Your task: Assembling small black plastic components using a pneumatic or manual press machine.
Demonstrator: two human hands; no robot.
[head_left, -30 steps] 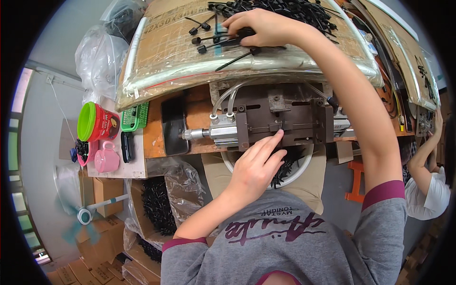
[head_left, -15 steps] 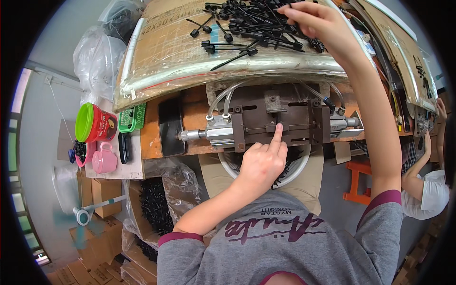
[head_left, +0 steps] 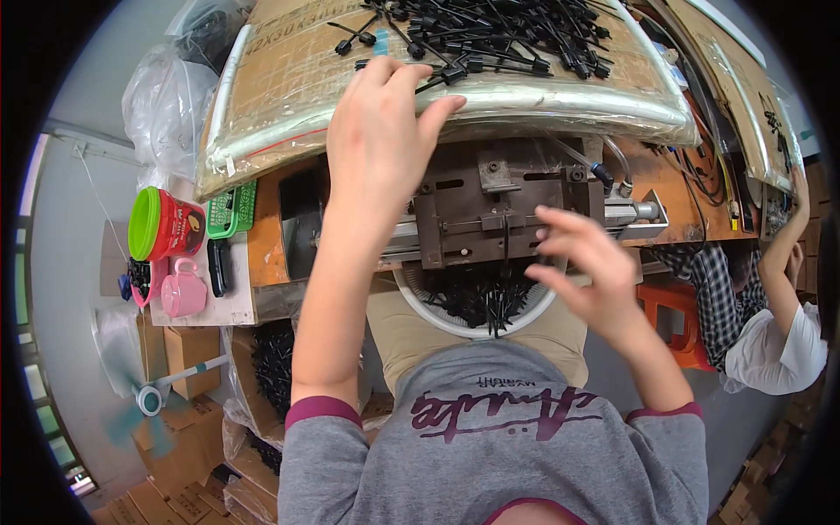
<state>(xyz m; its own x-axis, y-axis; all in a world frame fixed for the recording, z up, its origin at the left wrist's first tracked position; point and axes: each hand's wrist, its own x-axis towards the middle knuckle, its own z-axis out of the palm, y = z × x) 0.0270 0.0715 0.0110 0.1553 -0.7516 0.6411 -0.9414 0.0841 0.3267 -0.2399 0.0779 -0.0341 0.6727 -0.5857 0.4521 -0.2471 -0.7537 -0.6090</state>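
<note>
My left hand (head_left: 381, 131) reaches over the front edge of the cardboard-covered surface, beside several black plastic pieces (head_left: 525, 31) with thin stems and thick heads. Its thumb stands away from the bent fingers; the fingertips are partly hidden. Slightly blurred, my right hand (head_left: 595, 276) hovers right of the middle of a dark metal fixture (head_left: 459, 201). Its fingers and thumb are apart, with nothing visible between them. One black piece (head_left: 506, 232) sits in the fixture's centre, its stem pointing towards me. Below, a white round basket (head_left: 411, 302) of black pieces rests on my lap.
A metal cylinder (head_left: 623, 212) with air tubes stands at the fixture's right. To the left are a dark phone-like slab (head_left: 300, 223), a green basket (head_left: 232, 210), a red tub (head_left: 182, 229) and a pink cup (head_left: 184, 291). Another person (head_left: 779, 341) works at far right.
My left hand has left the fixture's centre and gone up to the black pieces. My right hand has come down from the pile to the fixture, where a black piece now shows.
</note>
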